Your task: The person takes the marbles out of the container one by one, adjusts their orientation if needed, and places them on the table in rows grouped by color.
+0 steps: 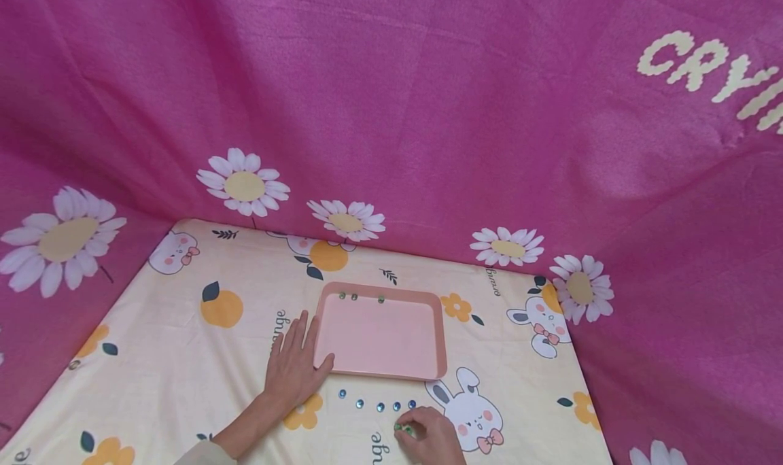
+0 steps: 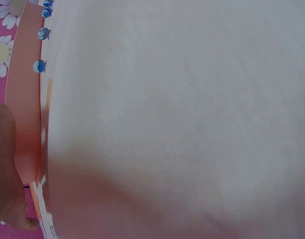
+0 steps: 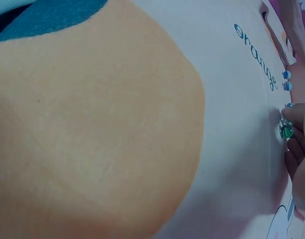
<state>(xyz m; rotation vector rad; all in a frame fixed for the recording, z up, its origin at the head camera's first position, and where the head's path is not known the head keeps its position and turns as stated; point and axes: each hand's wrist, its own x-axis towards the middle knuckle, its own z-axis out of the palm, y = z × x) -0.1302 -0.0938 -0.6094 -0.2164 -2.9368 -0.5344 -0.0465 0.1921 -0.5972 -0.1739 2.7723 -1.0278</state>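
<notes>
A pink rectangular tray [image 1: 391,374] lies on the patterned cloth, with three small greenish marbles [image 1: 381,300] along its far side. My left hand [image 1: 293,370] rests at the tray's left end, fingers straight and thumb over the near left corner. Several blue glass marbles [image 1: 380,407] form a loose row in front of the tray; they also appear beside its wall in the left wrist view. Just nearer than the row's right end, my right hand [image 1: 428,434] pinches a green glass marble [image 3: 286,131] between curled fingers, low over the cloth. The fingers partly hide what is there.
The cream cloth [image 1: 238,376] is printed with oranges, flowers and rabbits. Magenta fabric [image 1: 391,111] with daisies rises behind and at both sides. A small round object [image 1: 75,365] lies near the left edge of the cloth.
</notes>
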